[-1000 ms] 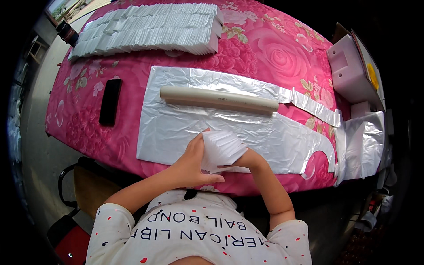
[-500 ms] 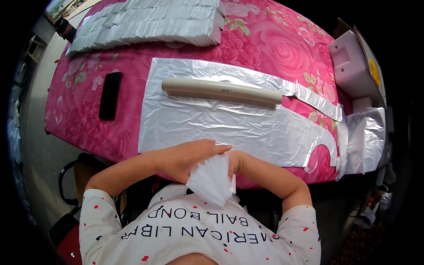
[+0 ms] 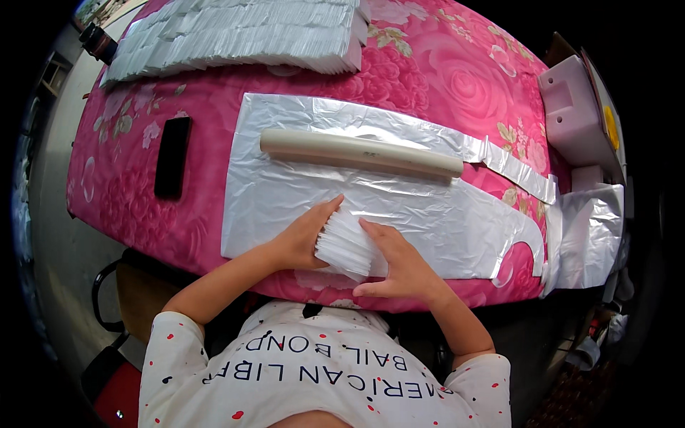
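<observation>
My left hand [image 3: 308,232] is closed around the left side of a small stack of thin white folded plastic pieces [image 3: 348,245], its layered edges showing. Around the stack's right side, my right hand [image 3: 396,264] has its fingers and thumb spread wide. Its index fingertip comes close to the stack's upper right corner; whether it touches, I cannot tell. Both hands are over the near edge of a flat, shiny white plastic vest bag [image 3: 285,200]. A beige plastic pipe [image 3: 360,151] lies across that bag, beyond my hands.
A pink flowered cloth [image 3: 457,78] covers the table. Long rows of similar folded white plastic [image 3: 242,36] stand at the far left. A black phone [image 3: 173,157] lies left of the bag. At the right are a white foam box [image 3: 571,100] and more silvery plastic [image 3: 589,232] by the edge.
Both hands and the stack have moved forward from my chest to over the bag. My right hand has spread its fingers beside the stack, while the left keeps its hold.
</observation>
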`<state>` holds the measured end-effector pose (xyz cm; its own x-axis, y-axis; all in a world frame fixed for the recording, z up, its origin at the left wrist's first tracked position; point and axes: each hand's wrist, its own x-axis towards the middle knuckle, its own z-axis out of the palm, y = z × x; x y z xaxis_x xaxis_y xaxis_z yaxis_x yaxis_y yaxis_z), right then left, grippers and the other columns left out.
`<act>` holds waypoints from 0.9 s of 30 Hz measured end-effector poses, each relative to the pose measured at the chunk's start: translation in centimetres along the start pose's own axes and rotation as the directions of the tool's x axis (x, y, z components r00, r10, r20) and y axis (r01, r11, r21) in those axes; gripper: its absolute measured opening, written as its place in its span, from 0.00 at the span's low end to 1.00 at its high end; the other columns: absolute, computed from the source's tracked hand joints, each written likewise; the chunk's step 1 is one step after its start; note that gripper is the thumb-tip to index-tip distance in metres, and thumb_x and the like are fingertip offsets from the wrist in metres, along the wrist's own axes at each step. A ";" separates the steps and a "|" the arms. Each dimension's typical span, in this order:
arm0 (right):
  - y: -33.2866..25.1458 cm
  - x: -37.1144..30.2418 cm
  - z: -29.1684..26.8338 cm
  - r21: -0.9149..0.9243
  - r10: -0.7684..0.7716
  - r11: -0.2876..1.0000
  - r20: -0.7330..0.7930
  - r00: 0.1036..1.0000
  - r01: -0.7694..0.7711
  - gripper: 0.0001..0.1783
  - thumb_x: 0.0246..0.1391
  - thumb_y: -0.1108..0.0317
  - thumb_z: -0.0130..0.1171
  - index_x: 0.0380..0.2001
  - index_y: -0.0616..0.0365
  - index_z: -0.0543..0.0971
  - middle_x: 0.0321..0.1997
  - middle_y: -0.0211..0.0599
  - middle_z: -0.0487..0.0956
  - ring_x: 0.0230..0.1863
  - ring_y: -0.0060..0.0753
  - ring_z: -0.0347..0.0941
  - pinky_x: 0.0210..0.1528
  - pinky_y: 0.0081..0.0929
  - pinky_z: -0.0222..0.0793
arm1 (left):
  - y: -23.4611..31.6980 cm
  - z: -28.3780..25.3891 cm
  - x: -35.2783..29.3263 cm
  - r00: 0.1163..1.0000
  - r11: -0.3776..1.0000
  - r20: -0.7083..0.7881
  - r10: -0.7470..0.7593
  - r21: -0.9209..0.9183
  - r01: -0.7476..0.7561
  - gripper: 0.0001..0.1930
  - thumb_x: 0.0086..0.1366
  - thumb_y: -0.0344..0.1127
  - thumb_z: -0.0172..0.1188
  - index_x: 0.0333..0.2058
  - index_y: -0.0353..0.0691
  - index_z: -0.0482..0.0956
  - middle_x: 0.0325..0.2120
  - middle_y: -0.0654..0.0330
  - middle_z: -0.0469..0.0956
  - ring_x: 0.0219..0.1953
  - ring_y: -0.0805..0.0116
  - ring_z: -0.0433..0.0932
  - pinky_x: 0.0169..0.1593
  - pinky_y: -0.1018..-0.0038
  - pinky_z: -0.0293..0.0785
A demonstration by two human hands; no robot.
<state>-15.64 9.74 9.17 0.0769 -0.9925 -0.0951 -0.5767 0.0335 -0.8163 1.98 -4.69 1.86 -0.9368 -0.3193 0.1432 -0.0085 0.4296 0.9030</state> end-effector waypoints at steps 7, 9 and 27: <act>1.4 -0.4 4.3 -0.164 -0.004 0.985 -0.298 0.954 -0.047 0.54 0.22 0.69 0.71 0.58 0.63 0.58 0.53 0.50 0.65 0.54 0.50 0.61 0.57 0.38 0.58 | -0.3 0.2 -0.3 0.999 0.992 0.036 0.031 0.124 -0.035 0.56 0.38 0.43 0.72 0.61 0.33 0.44 0.50 0.53 0.67 0.51 0.52 0.64 0.63 0.54 0.44; 3.0 -0.9 4.7 -0.078 -0.090 0.995 -0.315 0.945 0.069 0.58 0.23 0.69 0.71 0.60 0.61 0.51 0.56 0.46 0.65 0.54 0.50 0.62 0.57 0.39 0.58 | -0.3 0.1 -0.2 0.999 0.992 0.044 0.013 0.126 -0.018 0.56 0.39 0.44 0.72 0.61 0.32 0.45 0.50 0.53 0.67 0.52 0.51 0.64 0.63 0.53 0.42; 3.7 -0.1 3.7 -0.054 -0.162 0.987 -0.428 0.889 0.154 0.24 0.24 0.71 0.69 0.33 0.58 0.77 0.29 0.36 0.77 0.29 0.38 0.73 0.32 0.28 0.69 | 0.0 0.5 0.5 0.994 0.983 0.009 0.113 0.146 -0.114 0.53 0.42 0.48 0.69 0.60 0.30 0.46 0.51 0.46 0.64 0.53 0.49 0.63 0.61 0.53 0.50</act>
<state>-14.83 10.38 4.06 -0.1868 -0.9381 0.2916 -0.6008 -0.1258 -0.7894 1.36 -4.43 1.73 -0.9349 -0.2607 0.2408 0.0469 0.5818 0.8120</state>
